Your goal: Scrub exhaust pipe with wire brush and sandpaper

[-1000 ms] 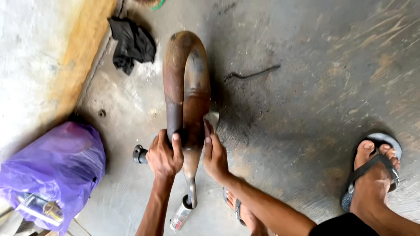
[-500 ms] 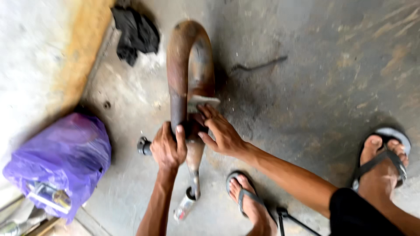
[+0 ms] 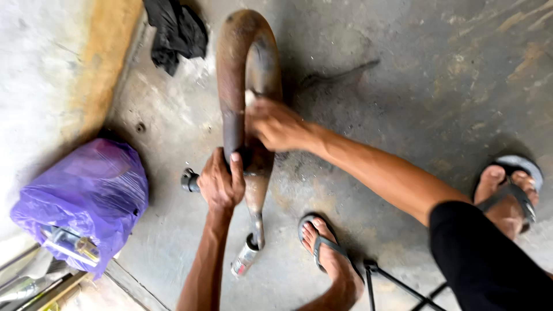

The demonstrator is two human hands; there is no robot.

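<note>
Between my hands: rusty curved exhaust pipe (image 3: 245, 86) lying on the concrete floor (image 3: 403, 75).
Left hand (image 3: 220, 183): clamped on the pipe's lower body.
Right hand (image 3: 275, 124): pressed higher up, seemingly holding something pale; blurred, I can't tell what.
Left of my left hand: purple bag (image 3: 80, 201).

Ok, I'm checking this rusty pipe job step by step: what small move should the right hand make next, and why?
Probably slide the right hand a little further up the rusty bent pipe, toward the bend. It presses a small pale piece, likely abrasive paper, against the pipe partway up, and the rusty brown bend lies above it. The left hand already grips the lower part, so the pipe looks steady enough for that stroke.
</note>
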